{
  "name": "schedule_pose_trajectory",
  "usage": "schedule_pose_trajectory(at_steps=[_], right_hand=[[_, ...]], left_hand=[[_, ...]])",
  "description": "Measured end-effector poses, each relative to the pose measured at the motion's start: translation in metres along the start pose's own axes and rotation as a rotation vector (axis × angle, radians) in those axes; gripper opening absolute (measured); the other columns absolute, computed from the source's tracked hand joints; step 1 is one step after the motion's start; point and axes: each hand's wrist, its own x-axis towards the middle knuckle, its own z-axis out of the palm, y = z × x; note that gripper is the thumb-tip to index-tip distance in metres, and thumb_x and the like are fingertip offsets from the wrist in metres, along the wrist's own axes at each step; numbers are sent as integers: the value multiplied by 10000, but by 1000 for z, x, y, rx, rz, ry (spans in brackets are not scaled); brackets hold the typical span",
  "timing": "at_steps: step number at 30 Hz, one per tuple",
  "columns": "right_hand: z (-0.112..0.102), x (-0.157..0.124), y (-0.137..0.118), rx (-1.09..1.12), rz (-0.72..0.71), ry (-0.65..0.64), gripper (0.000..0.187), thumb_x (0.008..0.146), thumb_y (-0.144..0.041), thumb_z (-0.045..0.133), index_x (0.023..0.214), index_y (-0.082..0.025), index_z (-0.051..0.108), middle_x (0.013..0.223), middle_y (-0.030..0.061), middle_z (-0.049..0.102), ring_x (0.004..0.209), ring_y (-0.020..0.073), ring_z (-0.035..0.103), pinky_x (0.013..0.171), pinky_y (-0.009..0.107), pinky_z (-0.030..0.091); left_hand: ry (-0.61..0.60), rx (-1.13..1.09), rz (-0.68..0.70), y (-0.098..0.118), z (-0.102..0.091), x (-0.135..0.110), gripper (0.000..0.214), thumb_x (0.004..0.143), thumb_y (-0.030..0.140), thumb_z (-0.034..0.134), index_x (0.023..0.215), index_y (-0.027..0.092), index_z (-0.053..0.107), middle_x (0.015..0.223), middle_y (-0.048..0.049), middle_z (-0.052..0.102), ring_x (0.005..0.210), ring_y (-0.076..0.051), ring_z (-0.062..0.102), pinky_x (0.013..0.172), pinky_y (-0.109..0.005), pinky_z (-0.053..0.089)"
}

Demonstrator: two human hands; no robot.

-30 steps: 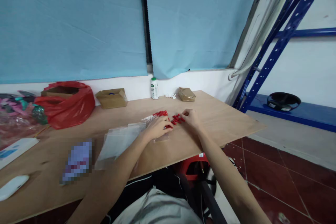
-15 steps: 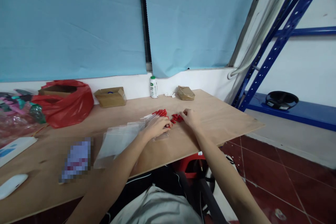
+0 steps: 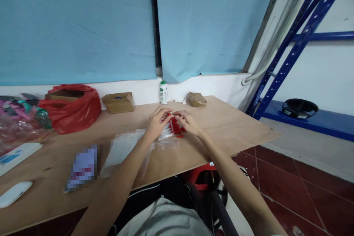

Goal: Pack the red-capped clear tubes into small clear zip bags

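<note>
Shifted closer, the right hand point(image 3: 190, 123), its grip unclear, nears the left hand point(image 3: 157, 123), whose pinched red piece point(image 3: 169, 114) wants holding steady.

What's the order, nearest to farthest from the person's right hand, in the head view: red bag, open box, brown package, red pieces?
1. Red pieces, just left of the right hand.
2. Brown package, beyond it, near the wall.
3. Open box, to the left, near the wall.
4. Red bag, farther left.
</note>
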Motion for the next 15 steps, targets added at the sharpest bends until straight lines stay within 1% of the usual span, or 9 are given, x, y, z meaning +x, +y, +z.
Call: schedule_pose_trajectory(at_steps=[1,2,4,6,7,9,12,15], right_hand=[[4,6,-6,14,-43,-31,343,1083,-429,451,1202,-190,668,1160,87,723,1091,210,614,971,323,441],[8,11,-11,37,-63,-66,339,1097,-416,421,1176,-187,658,1127,80,722,1051,203,622,962,320,443],[16,21,-15,51,-54,-100,363,1119,-396,351,1077,-179,639,986,57,708,902,185,628,891,304,454],[22,27,-15,13,-42,-89,375,1129,-380,316,1010,-183,613,900,39,677,813,176,611,832,290,449],[25,29,-13,-19,-48,-80,365,1130,-374,317,1006,-185,604,900,39,671,813,175,610,827,286,446],[30,29,-9,-89,-80,-82,324,1130,-360,336,1044,-185,596,968,59,682,882,181,625,856,283,445],[37,25,-2,-222,-105,-143,290,1132,-333,348,1106,-177,591,1061,100,704,981,195,642,895,285,443],[40,22,-3,-433,-54,-223,312,1137,-337,323,1148,-173,588,1034,128,733,913,218,671,826,292,438]], left_hand=[[44,-12,-8,1,0,1,212,1009,327,629,1175,233,721,1108,-58,674,924,-152,689,833,-297,602],[76,-14,-18,1,0,1,213,1012,335,623,1169,235,727,1110,-58,667,931,-153,694,830,-296,610],[120,-2,-49,-1,-2,1,223,1015,356,615,1160,234,732,1110,-57,656,903,-147,699,808,-292,617],[109,40,-82,-6,-7,0,231,1024,376,597,1145,227,726,1106,-57,656,874,-145,695,794,-291,606],[76,78,-94,-10,-10,-1,233,1033,381,578,1130,222,718,1089,-56,665,874,-150,691,800,-295,594],[-22,178,-111,-18,-17,-4,239,1058,378,520,1090,214,692,1030,-49,690,892,-168,677,831,-307,554],[-167,318,-143,-28,-27,-8,263,1082,370,442,1022,217,648,945,-35,698,874,-186,643,817,-310,484],[-243,363,-166,-31,-32,-11,317,1087,384,403,917,219,613,866,-23,664,799,-179,597,750,-296,424]])
